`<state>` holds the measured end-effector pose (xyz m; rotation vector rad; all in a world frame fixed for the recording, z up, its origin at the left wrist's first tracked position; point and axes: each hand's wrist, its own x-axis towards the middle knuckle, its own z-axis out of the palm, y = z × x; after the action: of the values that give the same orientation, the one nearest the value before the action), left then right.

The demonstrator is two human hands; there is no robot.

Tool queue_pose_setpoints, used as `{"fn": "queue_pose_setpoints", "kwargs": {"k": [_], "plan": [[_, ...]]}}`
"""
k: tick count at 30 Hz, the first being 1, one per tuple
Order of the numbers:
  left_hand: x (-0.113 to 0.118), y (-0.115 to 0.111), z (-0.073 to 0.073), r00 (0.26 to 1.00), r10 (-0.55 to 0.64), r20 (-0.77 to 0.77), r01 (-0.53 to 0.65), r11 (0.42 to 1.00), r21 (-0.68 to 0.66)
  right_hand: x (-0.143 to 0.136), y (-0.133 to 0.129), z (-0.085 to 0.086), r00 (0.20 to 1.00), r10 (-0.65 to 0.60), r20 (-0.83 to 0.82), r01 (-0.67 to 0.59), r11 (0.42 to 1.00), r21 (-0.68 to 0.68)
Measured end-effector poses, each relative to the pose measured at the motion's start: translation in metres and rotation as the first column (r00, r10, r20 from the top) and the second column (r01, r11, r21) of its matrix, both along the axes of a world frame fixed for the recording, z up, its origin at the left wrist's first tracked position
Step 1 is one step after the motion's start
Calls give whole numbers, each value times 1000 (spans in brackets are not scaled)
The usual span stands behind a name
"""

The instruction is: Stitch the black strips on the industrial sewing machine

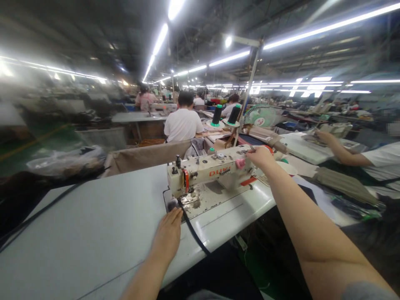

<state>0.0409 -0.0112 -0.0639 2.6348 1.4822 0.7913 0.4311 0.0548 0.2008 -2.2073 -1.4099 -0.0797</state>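
Note:
A white sewing machine (208,171) with orange trim stands on the pale table. Under its needle area lies a narrow black strap (194,231), which runs towards me over the table's front edge. My left hand (168,234) rests flat beside the needle plate, fingers stretched, its fingertips at the strap's edge. At the right end of the machine's top, my right hand (261,157) has its fingers pinched together. A small metallic piece shows at those fingertips, too small to name. A pink lump (240,163) sits on the machine's front, below and left of this hand.
Two black thread cones (235,114) stand behind the machine near a metal pole (250,89). A green fan (259,116) is farther back. A tan cloth-lined bin (143,155) borders the table's far side. A co-worker's arm (343,150) reaches over another table at right.

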Motion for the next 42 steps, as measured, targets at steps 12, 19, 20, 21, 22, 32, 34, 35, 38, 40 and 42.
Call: {"fn": "queue_pose_setpoints", "kwargs": {"k": [12, 19, 20, 21, 22, 32, 34, 35, 38, 40, 42], "plan": [[0, 2, -2, 1000, 6, -30, -6, 1000, 13, -86, -2, 35, 896, 397, 199, -329, 895, -300], [0, 4, -4, 1000, -8, 22, 8, 1000, 2, -99, 19, 39, 883, 360, 301, -289, 923, -255], [0, 4, -4, 1000, -6, 28, 6, 1000, 0, -96, 20, 41, 885, 335, 325, -262, 933, -248], [0, 4, -5, 999, -3, 37, 3, 1000, 1, -94, 19, 42, 883, 317, 347, -239, 939, -247], [0, 4, -5, 999, -1, 48, 1, 1000, 2, -92, 18, 44, 878, 311, 365, -227, 940, -256], [0, 7, -15, 1000, 15, 3, -16, 999, 45, -101, 14, 40, 852, 362, 379, -260, 919, -296], [0, 7, -16, 1000, 14, -13, -13, 998, 56, -101, 14, 40, 856, 345, 384, -238, 924, -299], [0, 7, -16, 1000, 14, -15, -13, 998, 62, -102, 14, 41, 854, 346, 388, -237, 924, -301], [0, 8, -18, 1000, 20, -4, -19, 998, 68, -106, 12, 46, 842, 378, 384, -268, 912, -310], [0, 9, -20, 1000, 23, 17, -24, 998, 58, -108, 13, 50, 839, 406, 362, -294, 898, -327], [0, 10, -21, 999, 17, 35, -18, 999, 47, -110, 15, 52, 844, 419, 335, -305, 888, -343]]}}
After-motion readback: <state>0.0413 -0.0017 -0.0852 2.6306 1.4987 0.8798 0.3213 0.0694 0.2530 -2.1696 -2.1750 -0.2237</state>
